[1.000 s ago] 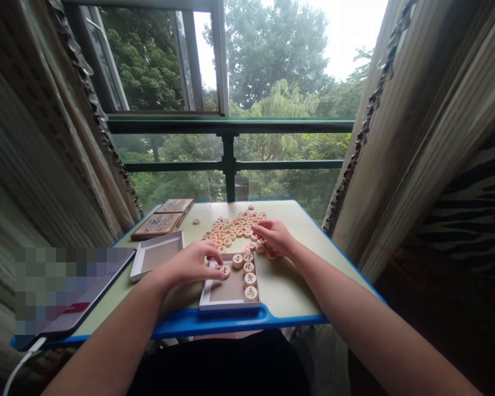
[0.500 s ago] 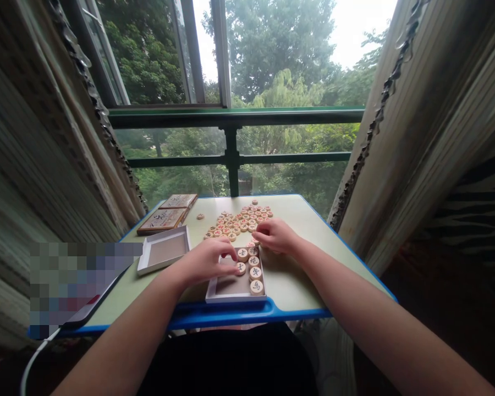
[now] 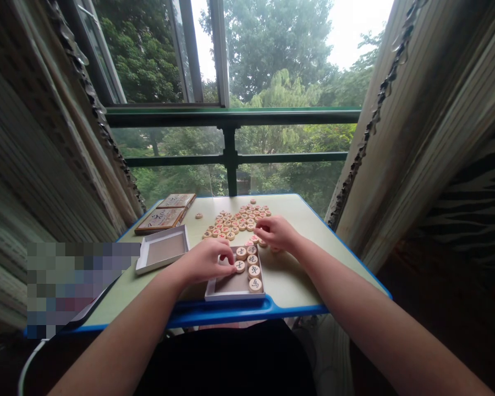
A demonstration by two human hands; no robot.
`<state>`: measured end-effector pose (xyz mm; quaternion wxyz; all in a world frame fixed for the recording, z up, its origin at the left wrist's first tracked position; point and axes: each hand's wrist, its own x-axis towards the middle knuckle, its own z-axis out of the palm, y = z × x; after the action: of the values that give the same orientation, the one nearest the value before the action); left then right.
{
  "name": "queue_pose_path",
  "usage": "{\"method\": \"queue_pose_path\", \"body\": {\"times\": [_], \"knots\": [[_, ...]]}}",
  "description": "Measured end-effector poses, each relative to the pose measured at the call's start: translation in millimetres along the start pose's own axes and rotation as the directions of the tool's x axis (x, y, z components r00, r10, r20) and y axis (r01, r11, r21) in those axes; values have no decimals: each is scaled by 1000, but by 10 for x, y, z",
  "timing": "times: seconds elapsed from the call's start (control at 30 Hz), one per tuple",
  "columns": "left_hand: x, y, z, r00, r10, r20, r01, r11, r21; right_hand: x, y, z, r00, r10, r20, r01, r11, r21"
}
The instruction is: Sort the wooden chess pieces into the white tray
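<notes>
My left hand rests at the left side of a shallow white box, thumb and index finger curved with a gap between them. Its thumb tip touches a round wooden Chinese chess piece lying in the box. Another piece lies behind that one, and a column of pieces with dark characters, among them a front one, lines the right wall. Beyond the box, my right hand hovers with fingertips drawn together by the loose pieces. Anything between those fingertips is hidden.
An upturned box lid and a folded wooden board lie on the left of the blue-edged table. A single piece sits apart from the pile. Curtains flank the table, with a green railing behind.
My right hand has lifted and drawn slightly back from the near pieces, so more red-marked pieces show under it. My left hand stays almost in place. The view has shifted slightly.
</notes>
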<state>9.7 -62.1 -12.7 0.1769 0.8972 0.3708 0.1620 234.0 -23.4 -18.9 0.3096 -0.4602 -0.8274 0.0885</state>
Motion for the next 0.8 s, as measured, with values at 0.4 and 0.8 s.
{"method": "queue_pose_path", "body": {"times": [0.4,0.8], "knots": [[24,8,17,1000,-4,-12,4,1000,17,10,13,-11,1000,-3,1,3,1000,-22],[30,-11,74,997,49,-66,-45,996,75,-3,-12,-36,1000,-16,-15,15,999,-32]]}}
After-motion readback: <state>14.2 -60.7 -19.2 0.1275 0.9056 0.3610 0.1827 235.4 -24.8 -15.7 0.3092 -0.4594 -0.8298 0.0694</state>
